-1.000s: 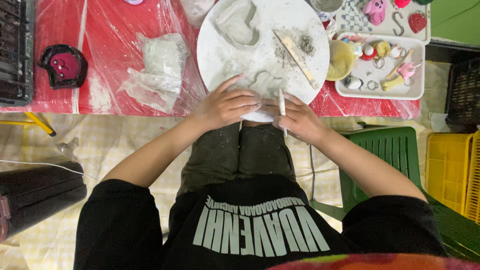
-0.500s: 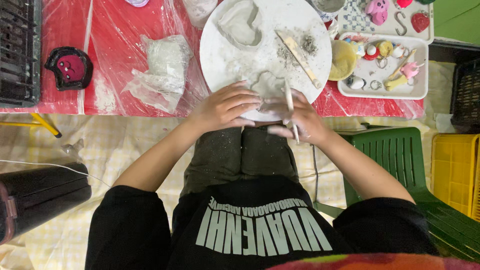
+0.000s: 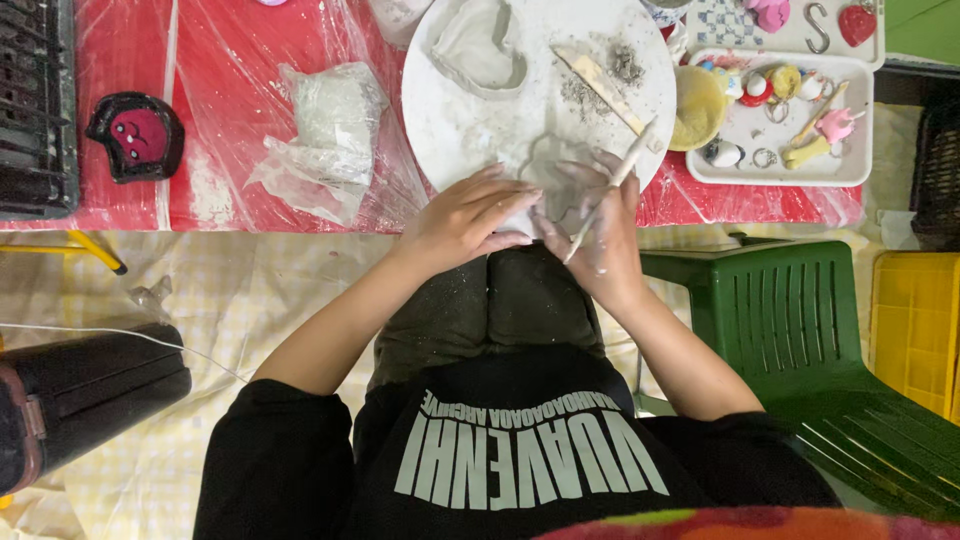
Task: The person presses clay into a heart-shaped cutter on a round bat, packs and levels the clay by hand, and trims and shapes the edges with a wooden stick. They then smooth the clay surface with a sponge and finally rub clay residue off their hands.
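The clay piece is now held lower by both hands, the right hand gripping a stick.

Clay heart, wooden blade ahead

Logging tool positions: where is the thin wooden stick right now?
In the head view, the thin wooden stick is in the right hand, over the white round board's near edge.

a hobby clay workshop: a red plastic-covered table carries a clay-smeared round white work board, a bagged lump of grey clay, and a white tray of small painted figurines. a green plastic stool and a yellow crate stand beside it.
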{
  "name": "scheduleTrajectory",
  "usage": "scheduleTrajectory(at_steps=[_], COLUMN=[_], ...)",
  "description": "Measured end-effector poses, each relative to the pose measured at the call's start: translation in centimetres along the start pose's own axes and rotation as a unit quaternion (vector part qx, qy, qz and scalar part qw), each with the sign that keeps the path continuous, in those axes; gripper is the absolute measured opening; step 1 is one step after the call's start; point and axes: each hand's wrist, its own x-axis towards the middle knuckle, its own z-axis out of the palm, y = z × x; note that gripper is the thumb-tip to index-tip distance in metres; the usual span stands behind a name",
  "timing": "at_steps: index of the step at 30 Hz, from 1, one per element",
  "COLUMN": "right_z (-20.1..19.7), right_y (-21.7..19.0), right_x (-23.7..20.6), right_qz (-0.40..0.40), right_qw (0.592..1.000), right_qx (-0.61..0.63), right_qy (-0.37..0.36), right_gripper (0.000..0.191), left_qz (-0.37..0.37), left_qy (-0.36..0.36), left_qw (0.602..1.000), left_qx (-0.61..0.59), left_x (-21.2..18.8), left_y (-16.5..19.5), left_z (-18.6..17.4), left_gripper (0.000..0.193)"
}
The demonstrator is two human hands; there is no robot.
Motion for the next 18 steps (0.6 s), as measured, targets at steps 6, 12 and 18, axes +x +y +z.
scheduleTrajectory(at_steps=[6,12,18], right_z=[-1.5,-0.9,-1.1], right_y=[0.5,0.7,1.9], right_x=[-0.1,0.1,-0.5], right_qz=[0.032,0.026,0.032], right_qw=[0.997,0.998,0.984], right_qx=[0.071,0.051,0.173], right_qy=[-0.006,-0.003,0.036], right_gripper=[0.065,0.067,0.050], left_qz=[-0.010,-0.007,-0.019], left_qy=[-0.003,0.006,0.027], left_qw=[1.000,1.000,0.999], left_qx=[0.003,0.018,-0.043], left_x=[0.5,0.3,0.2], left_y=[0.5,0.9,0.5], left_z=[-0.1,0.1,0.9], left_gripper=[0.059,0.056,0.056])
